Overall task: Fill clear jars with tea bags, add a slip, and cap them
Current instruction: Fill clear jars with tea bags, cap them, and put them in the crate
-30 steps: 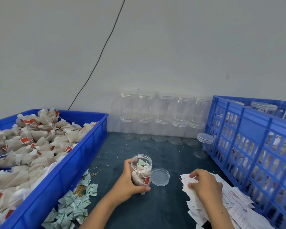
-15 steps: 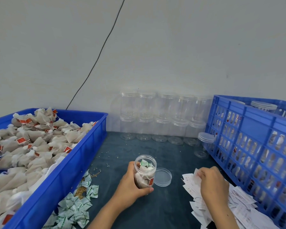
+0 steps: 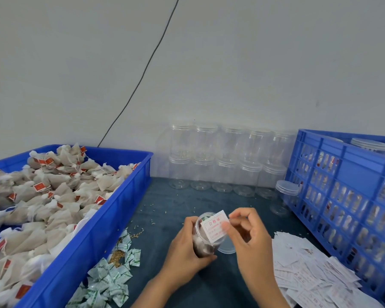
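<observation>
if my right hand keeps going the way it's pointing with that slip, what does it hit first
Most likely the open mouth of the jar that your left hand holds. The right hand points left with the slip already at the rim, though depth is unclear.

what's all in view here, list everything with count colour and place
tea bags: many, beige with red tags, in blue tray at left
sachets: a pile, white and green, on the mat in front of the tray
empty jars: ten capped, clear, two stacked rows by the wall; one more beside the crate
blue crate: one, at right, holds filled jars
slips: a pile, white with red print, front right
lid: one, clear, on the mat
jar: one, clear, filled, tilted in left hand
slip: one, pinched by right hand at jar mouth
</observation>
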